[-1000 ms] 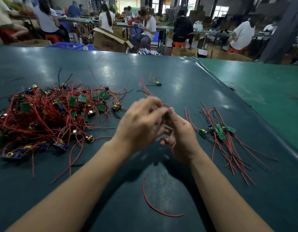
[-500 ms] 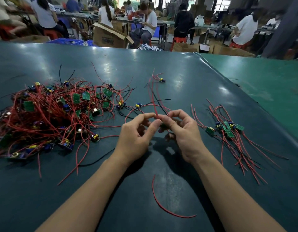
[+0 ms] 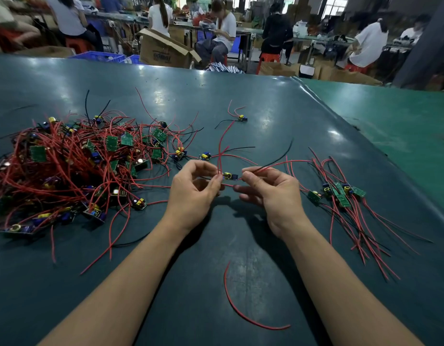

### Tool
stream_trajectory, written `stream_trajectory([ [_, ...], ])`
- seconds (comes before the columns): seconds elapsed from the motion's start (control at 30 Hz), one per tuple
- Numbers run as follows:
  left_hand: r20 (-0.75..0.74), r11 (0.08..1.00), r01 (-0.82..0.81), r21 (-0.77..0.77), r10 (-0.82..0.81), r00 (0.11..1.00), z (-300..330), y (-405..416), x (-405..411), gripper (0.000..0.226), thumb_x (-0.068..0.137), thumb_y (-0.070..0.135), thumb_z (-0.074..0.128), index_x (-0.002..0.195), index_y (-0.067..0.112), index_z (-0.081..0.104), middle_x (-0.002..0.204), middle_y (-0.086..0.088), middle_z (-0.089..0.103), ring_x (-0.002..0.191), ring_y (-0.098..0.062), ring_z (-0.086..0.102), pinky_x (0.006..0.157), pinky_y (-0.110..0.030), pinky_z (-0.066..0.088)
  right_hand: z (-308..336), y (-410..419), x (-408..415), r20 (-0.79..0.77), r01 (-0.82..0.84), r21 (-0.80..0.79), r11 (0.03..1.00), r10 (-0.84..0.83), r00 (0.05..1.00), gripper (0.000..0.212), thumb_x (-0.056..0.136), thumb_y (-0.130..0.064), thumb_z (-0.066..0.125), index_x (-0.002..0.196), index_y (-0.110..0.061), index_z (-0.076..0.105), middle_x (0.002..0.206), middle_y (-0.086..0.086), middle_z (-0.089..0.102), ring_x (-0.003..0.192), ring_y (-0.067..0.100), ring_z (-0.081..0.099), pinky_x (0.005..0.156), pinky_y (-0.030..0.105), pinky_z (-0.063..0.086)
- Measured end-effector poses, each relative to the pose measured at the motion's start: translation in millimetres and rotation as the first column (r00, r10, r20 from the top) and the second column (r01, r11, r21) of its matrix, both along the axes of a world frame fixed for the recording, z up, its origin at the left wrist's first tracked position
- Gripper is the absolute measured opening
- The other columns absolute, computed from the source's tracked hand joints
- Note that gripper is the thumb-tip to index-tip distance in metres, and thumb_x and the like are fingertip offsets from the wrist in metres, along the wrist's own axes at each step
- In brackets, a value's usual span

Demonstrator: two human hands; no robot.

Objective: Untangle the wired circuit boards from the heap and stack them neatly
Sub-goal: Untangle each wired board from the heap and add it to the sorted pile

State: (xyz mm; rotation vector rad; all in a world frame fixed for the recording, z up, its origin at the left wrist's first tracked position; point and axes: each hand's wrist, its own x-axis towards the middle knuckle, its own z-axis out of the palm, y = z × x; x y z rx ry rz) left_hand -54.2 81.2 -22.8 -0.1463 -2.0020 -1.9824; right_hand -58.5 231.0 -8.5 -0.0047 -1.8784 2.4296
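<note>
A tangled heap point(image 3: 73, 168) of small green circuit boards with red and black wires covers the left of the dark table point(image 3: 278, 116). On the right lies a small stack point(image 3: 339, 193) of sorted boards, their wires trailing toward me. Between my hands hangs one small board point(image 3: 230, 176) with yellow and blue parts. My left hand point(image 3: 193, 191) pinches its red wires at the board's left end. My right hand point(image 3: 268, 191) pinches the wires at its right end, red and black strands rising from there.
A loose red wire point(image 3: 238, 308) lies near the front between my forearms. Single boards sit apart at the heap's edge point(image 3: 205, 156) and farther back point(image 3: 241, 118). A green table point(image 3: 390, 126) adjoins on the right. People work at benches behind.
My hands have moved apart from a close huddle. The small board, hidden between the fingers before, now shows stretched between them with its wires spread out.
</note>
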Motion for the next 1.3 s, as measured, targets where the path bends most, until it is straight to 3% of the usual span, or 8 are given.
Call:
stream_trajectory([
  [0.1, 0.025, 0.995, 0.067, -0.071, -0.066, 0.998, -2, 0, -2, 0.028, 0.085, -0.004, 0.068, 0.109, 0.009, 0.060, 0.093, -0.009, 0.067, 0.074, -0.013, 0.065, 0.074, -0.026, 0.055, -2, -3, 0, -0.038, 0.010, -0.006, 1.000, -0.011, 0.999, 0.011, 0.088, 0.004, 0.064, 0.084, -0.005, 0.068, 0.070, 0.006, 0.070, 0.064, 0.020, 0.072, 0.057, 0.023, 0.056],
  [0.17, 0.020, 0.997, 0.036, -0.075, -0.035, 0.999, -2, -1, -4, 0.014, 0.085, 0.002, 0.071, 0.098, 0.005, 0.068, 0.089, -0.012, 0.071, 0.076, -0.017, 0.068, 0.076, -0.029, 0.057, -4, -4, -1, -0.084, 0.006, -0.030, 1.000, -0.008, 0.996, 0.012, 0.088, 0.005, 0.063, 0.084, -0.005, 0.069, 0.072, 0.007, 0.072, 0.067, 0.020, 0.071, 0.063, 0.024, 0.058],
  [0.27, 0.080, 0.999, 0.026, 0.044, -0.029, 0.996, 1, -3, -5, 0.003, 0.084, 0.005, 0.073, 0.086, 0.006, 0.071, 0.082, -0.016, 0.072, 0.072, -0.023, 0.070, 0.075, -0.033, 0.059, -5, -3, -2, -0.073, -0.018, -0.116, 0.993, 0.009, 0.997, 0.014, 0.090, 0.005, 0.060, 0.084, -0.004, 0.069, 0.073, 0.008, 0.072, 0.068, 0.020, 0.071, 0.067, 0.023, 0.059],
  [0.43, 0.155, 0.983, 0.129, 0.133, -0.149, 0.977, 3, -6, -1, 0.022, 0.085, 0.007, 0.071, 0.106, 0.001, 0.070, 0.097, -0.019, 0.073, 0.082, -0.022, 0.070, 0.082, -0.030, 0.059, -4, -1, -4, -0.036, -0.068, -0.212, 0.975, 0.061, 0.997, 0.017, 0.093, 0.003, 0.055, 0.086, -0.004, 0.068, 0.073, 0.008, 0.072, 0.066, 0.018, 0.070, 0.066, 0.022, 0.058],
  [0.9, 0.073, 0.989, 0.150, 0.014, -0.151, 0.986, 1, -4, -1, 0.020, 0.075, 0.004, 0.079, 0.094, 0.003, 0.073, 0.085, -0.014, 0.075, 0.073, -0.017, 0.068, 0.070, -0.027, 0.058, -2, -6, -1, 0.103, -0.031, 0.003, 1.000, 0.031, 0.994, 0.016, 0.090, -0.011, 0.067, 0.076, -0.009, 0.074, 0.070, 0.005, 0.071, 0.056, 0.010, 0.065, 0.045, 0.020, 0.049],
  [1.03, 0.063, 0.988, 0.154, 0.030, -0.155, 0.986, 3, -5, 1, 0.025, 0.073, 0.015, 0.079, 0.094, 0.002, 0.073, 0.082, -0.017, 0.074, 0.069, -0.020, 0.069, 0.068, -0.029, 0.060, -1, -5, -3, 0.127, 0.089, -0.024, 0.996, -0.085, 0.988, 0.022, 0.083, -0.014, 0.076, 0.062, -0.014, 0.071, 0.066, 0.003, 0.070, 0.054, 0.009, 0.062, 0.042, 0.019, 0.045],
  [1.2, 0.056, 0.987, 0.160, 0.009, -0.161, 0.985, 5, -6, 2, 0.022, 0.074, 0.011, 0.079, 0.092, 0.000, 0.073, 0.076, -0.020, 0.072, 0.066, -0.021, 0.066, 0.070, -0.033, 0.058, -1, 8, -12, 0.114, 0.373, -0.075, 0.925, -0.364, 0.924, 0.022, 0.087, -0.013, 0.073, 0.067, -0.010, 0.064, 0.056, -0.003, 0.064, 0.049, 0.007, 0.055, 0.039, 0.018, 0.042],
  [1.3, 0.058, 0.985, 0.171, 0.012, -0.172, 0.983, 5, -6, 2, 0.019, 0.076, 0.007, 0.078, 0.092, -0.002, 0.072, 0.073, -0.015, 0.072, 0.065, -0.020, 0.066, 0.068, -0.032, 0.058, -3, 14, -14, -0.018, 0.456, 0.030, 0.890, -0.455, 0.890, 0.017, 0.090, -0.014, 0.069, 0.073, -0.013, 0.067, 0.063, -0.002, 0.065, 0.050, 0.006, 0.057, 0.038, 0.020, 0.044],
])
